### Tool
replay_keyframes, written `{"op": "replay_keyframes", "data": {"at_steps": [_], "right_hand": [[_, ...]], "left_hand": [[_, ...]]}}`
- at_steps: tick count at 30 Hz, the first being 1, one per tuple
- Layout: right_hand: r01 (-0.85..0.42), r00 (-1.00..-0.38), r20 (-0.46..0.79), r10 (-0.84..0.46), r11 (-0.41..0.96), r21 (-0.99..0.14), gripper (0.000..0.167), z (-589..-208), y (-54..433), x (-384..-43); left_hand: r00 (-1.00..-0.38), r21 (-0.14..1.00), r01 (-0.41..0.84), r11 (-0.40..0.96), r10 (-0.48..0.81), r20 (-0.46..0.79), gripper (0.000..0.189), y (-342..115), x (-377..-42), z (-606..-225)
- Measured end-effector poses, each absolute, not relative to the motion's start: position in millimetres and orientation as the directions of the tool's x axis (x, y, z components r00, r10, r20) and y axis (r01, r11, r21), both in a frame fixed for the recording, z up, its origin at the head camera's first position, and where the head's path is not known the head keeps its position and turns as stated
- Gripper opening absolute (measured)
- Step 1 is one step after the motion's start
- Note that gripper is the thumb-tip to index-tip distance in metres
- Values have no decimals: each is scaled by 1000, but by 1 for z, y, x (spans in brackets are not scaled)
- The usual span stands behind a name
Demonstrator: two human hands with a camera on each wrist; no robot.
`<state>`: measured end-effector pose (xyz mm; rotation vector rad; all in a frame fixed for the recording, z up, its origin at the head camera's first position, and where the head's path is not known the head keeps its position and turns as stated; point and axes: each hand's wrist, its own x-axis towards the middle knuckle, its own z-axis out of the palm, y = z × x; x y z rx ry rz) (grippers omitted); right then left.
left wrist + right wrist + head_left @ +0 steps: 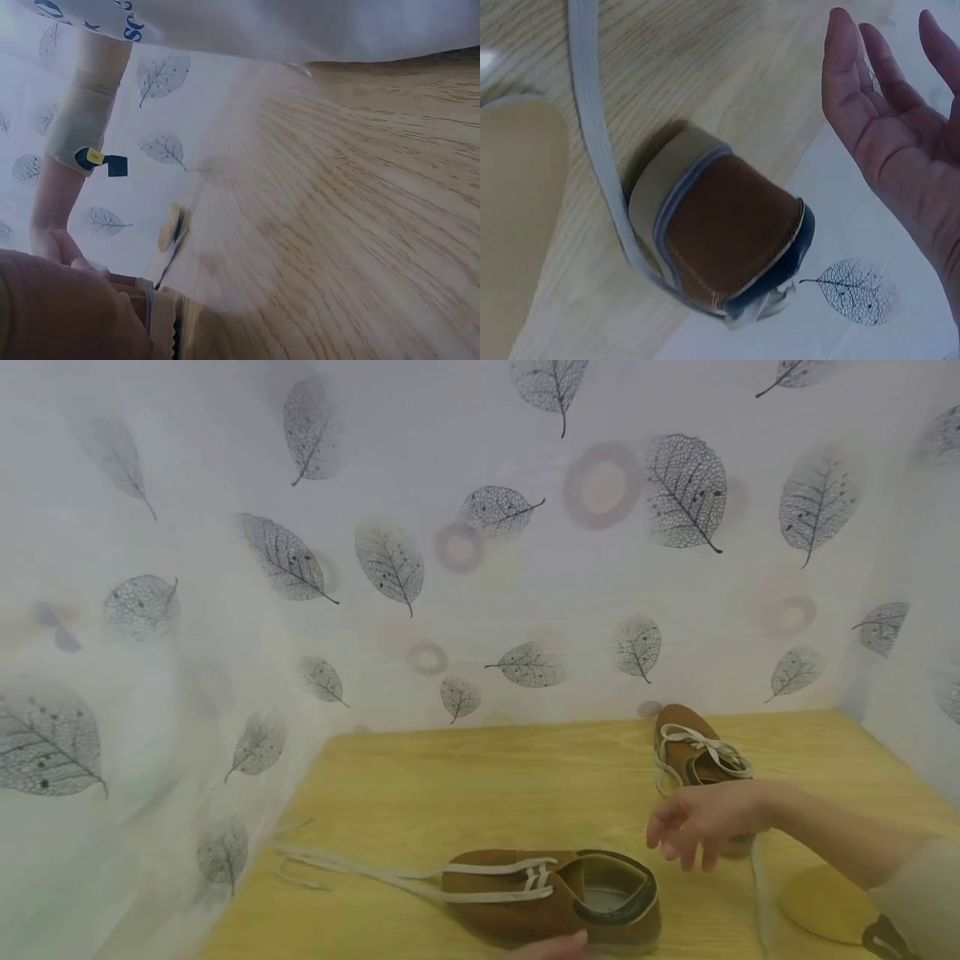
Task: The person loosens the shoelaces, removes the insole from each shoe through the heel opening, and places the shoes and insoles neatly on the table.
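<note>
A brown lace-up shoe (510, 910) lies on the near part of the table, toe to the left. Its pale laces (360, 864) pass through the upper eyelets and trail in long ends past the toe. At the shoe's near side, my left hand (551, 947) shows only a straight digit at the frame's bottom edge; in the left wrist view the hand (67, 307) overlaps the shoe. My right hand (708, 822) hovers beyond the heel, fingers loosely bent, holding nothing. Partly behind it stands a second brown shoe (684, 727), whose heel (731, 225) faces the right wrist camera.
A flat tan rounded piece (825, 906) lies at the right under the right forearm. Beside it a pale lace (761, 893) runs from the second shoe toward the front. Leaf-printed white sheeting (525, 593) encloses the back and sides of the wooden table (465, 777).
</note>
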<state>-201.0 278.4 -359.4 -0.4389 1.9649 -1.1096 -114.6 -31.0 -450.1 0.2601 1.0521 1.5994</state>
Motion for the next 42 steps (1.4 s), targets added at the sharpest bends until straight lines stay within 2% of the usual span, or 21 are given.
{"op": "replay_keyframes", "data": {"at_steps": [4, 6, 8, 11, 14, 18, 20, 25, 30, 32, 34, 38, 40, 42], "right_hand": [[94, -593, -448, -669, 495, -864, 32, -364, 261, -206], [108, -590, -441, -677, 475, -873, 31, -367, 254, -209], [101, -592, -435, -679, 473, -875, 30, -368, 246, -211], [94, -598, -444, -667, 491, -866, 29, -370, 235, -212], [96, -599, -464, -653, 517, -850, 29, -372, 225, -211], [122, -599, -465, -652, 499, -858, 28, -373, 218, -208], [137, -604, -452, -656, 473, -870, 27, -374, 215, -204], [136, -642, -411, -647, 432, -892, 27, -377, 208, -194], [186, -701, -415, -580, 413, -892, 30, -380, 194, -188], [214, -713, -414, -566, 388, -897, 30, -382, 188, -187], [233, -722, -408, -559, 359, -904, 32, -384, 184, -186], [266, -739, -401, -541, 312, -912, 33, -385, 174, -185], [282, -755, -402, -519, 296, -913, 34, -386, 168, -183], [297, -770, -407, -491, 288, -910, 36, -386, 163, -181]], "left_hand": [[-396, 772, -630, 79, 823, -408, 68, -25, -110, -443], [-437, 761, -645, 70, 784, -442, 70, -23, -107, -439], [-464, 749, -661, 36, 765, -446, 62, -21, -106, -436], [-431, 690, -723, -30, 801, -416, 42, -18, -109, -434], [-384, 681, -730, -55, 857, -343, 32, -17, -113, -433], [-450, 698, -715, -43, 792, -412, 33, -17, -111, -429], [-493, 685, -728, -30, 717, -493, 32, -18, -110, -428], [-488, 671, -742, 8, 680, -547, 44, -25, -113, -435], [-460, 673, -738, 51, 693, -556, 36, -34, -120, -433], [-471, 678, -733, 52, 681, -561, 32, -38, -122, -431], [-507, 685, -728, 29, 649, -567, 31, -42, -122, -430], [-636, 700, -710, -69, 490, -596, 31, -47, -119, -426], [-692, 705, -696, -134, 388, -609, 30, -48, -119, -424], [-721, 680, -691, -246, 313, -619, 27, -47, -121, -420]]}}
